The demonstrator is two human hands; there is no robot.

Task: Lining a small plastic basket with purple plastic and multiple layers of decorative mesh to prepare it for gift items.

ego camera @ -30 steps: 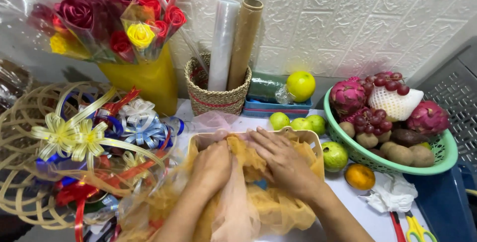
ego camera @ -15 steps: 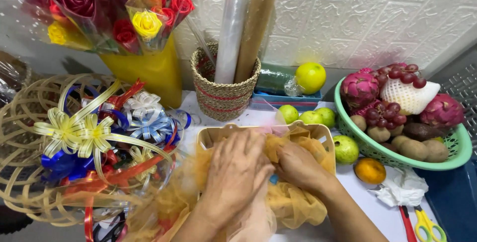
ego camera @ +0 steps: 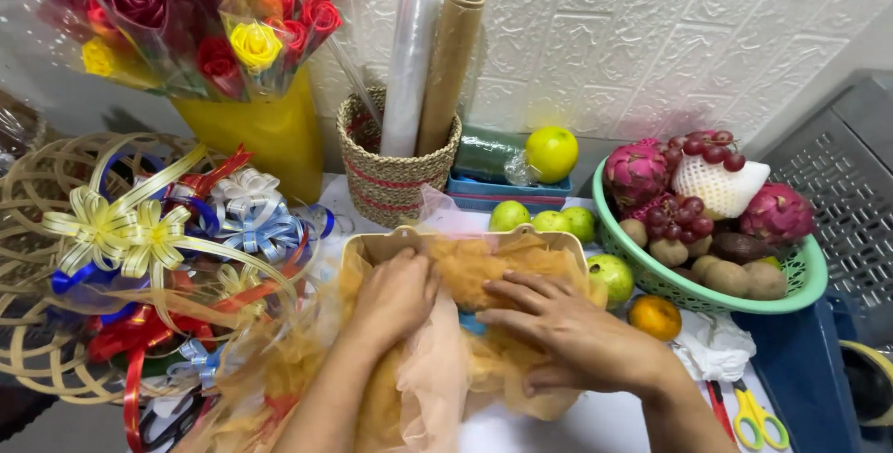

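Orange netting (ego camera: 484,272) fills a shallow basket (ego camera: 391,246) on the white table (ego camera: 595,425); left hand (ego camera: 395,297) and right hand (ego camera: 577,337) press it, fingers loosely curled, gripping nothing. Beyond stand a green fruit bowl (ego camera: 707,295), a woven holder (ego camera: 391,188) and an embossed white wall (ego camera: 651,34).

white table (ego camera: 595,425): green fruit basket (ego camera: 707,297), woven basket (ego camera: 395,183), scissors (ego camera: 758,416).

A gift-basket workbench, likely a small shop. Wrapped roses (ego camera: 200,16), ribbon bows (ego camera: 167,230) and wrap rolls (ego camera: 430,67) crowd it. Beside them sits a fruit bowl (ego camera: 712,299).
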